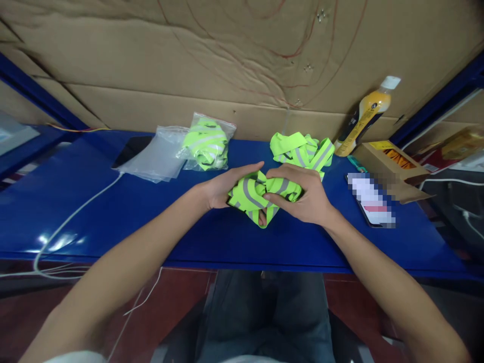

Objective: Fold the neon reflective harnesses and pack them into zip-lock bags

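Both hands hold a bundled neon yellow-green reflective strap (250, 194) with grey stripes, above the front half of the blue table. My left hand (223, 187) cups the bundle from the left, and some of its fingers are hidden beneath the fabric. From the right, my right hand (307, 194) grips the folded fabric, its thumb pressed on the front. A loop of the strap hangs below the bundle. Just behind my right hand lies another loose pile of the same reflective strapping (298, 148). A clear bag (207, 143) with a similar folded strap inside stands behind my left hand.
Flat clear plastic bags (157, 156) overlap a dark flat device (132, 150) on the blue table (113, 212). At right are a yellow drink bottle (365, 118), an opened cardboard box (397, 166) and a lit phone (370, 199). A white cable (75, 214) crosses the left side.
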The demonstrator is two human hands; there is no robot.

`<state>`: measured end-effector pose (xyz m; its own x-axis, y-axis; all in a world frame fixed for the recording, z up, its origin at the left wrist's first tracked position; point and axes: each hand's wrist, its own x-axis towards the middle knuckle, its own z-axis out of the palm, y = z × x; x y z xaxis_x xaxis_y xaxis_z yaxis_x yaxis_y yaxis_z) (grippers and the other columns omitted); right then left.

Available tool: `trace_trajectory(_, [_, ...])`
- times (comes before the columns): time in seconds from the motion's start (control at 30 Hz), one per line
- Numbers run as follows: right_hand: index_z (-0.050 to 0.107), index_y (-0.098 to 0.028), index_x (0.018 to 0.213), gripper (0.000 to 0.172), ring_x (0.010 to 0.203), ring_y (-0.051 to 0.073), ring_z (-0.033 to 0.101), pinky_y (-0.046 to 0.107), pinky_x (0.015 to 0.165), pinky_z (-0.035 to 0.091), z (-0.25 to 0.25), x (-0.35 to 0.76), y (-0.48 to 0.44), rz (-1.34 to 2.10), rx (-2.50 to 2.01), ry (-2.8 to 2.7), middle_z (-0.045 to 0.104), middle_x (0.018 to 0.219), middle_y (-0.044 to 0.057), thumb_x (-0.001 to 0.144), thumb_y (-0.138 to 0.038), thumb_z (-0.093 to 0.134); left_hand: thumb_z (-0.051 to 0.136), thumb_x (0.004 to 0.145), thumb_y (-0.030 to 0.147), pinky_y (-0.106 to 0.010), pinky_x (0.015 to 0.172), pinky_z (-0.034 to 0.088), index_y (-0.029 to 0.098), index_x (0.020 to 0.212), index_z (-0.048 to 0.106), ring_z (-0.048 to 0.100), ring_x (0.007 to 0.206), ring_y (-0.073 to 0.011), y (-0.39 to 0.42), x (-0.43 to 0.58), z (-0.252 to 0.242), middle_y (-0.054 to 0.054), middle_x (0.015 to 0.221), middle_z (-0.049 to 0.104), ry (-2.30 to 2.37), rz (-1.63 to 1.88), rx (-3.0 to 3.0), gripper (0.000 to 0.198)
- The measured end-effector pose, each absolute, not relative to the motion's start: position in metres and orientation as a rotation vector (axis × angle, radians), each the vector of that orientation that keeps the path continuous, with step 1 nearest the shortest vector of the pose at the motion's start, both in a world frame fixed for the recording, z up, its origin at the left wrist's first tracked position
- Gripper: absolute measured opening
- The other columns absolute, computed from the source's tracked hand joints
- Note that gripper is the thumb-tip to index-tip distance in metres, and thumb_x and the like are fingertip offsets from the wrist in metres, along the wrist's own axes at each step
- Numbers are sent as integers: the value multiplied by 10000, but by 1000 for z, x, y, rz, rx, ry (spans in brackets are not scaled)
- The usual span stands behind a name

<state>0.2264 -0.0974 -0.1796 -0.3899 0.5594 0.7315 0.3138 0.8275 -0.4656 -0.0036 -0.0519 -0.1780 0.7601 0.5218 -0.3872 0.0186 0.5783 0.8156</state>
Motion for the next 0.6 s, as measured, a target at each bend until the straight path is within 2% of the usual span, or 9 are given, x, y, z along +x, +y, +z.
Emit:
trace_trajectory(0.1, [764,-252,1246,279,1006,211,796,328,840,657,-178,226,-101,66,-513,-2079,819,1098,65,971,-208,774,765,937,644,-325,716,640,165,863,747,766,727,-230,-53,0,-178,-85,812,795,726,431,934,485])
trace_trajectory(0.23, [748,-259,1254,298,1020,220,802,346,880,674,-174,226,-103,-13,-514,-2043,819,1102,67,967,-189,778,782,955,553,-250,686,624,170,916,761,757,721,-183,-60,4,-171,-48,845,809,811,608,963,385])
trace_trajectory(0.3, [744,-262,1244,284,1003,220,804,357,895,681,-173,227,-103,-15,-531,-2016,821,1095,64,969,-202,782,727,980,561,-284,711,651,156,953,773,786,758,-215,-62,3,-168,-84,894,828,743,561,954,408])
trace_trajectory(0.37, [733,-244,1262,289,1034,219,806,345,896,685,-173,230,-103,-85,-528,-2049,816,1125,83,981,-178,756,644,1001,594,-364,712,680,135,1004,777,815,803,-285,-61,2,-167,-141,960,839,657,425,947,478])
trace_trajectory(0.43, [724,-226,1288,302,1088,226,802,347,917,686,-175,235,-101,-212,-489,-2111,806,1187,112,994,-157,723,594,993,634,-390,633,675,115,1043,769,821,801,-330,-59,0,-167,-186,996,836,597,326,968,550])
trace_trajectory(0.5, [734,-237,1289,291,1109,234,798,373,941,686,-178,240,-99,-305,-454,-2155,801,1228,116,1008,-171,702,596,955,683,-327,485,601,112,1017,761,785,686,-296,-58,1,-167,-199,952,825,581,286,1023,597])
trace_trajectory(0.6, [780,-296,1234,241,1098,261,794,434,960,680,-182,243,-97,-225,-519,-2210,805,1244,94,995,-321,765,627,922,699,-250,325,367,163,826,698,556,442,-164,-60,5,-165,-141,717,729,648,397,1283,549])
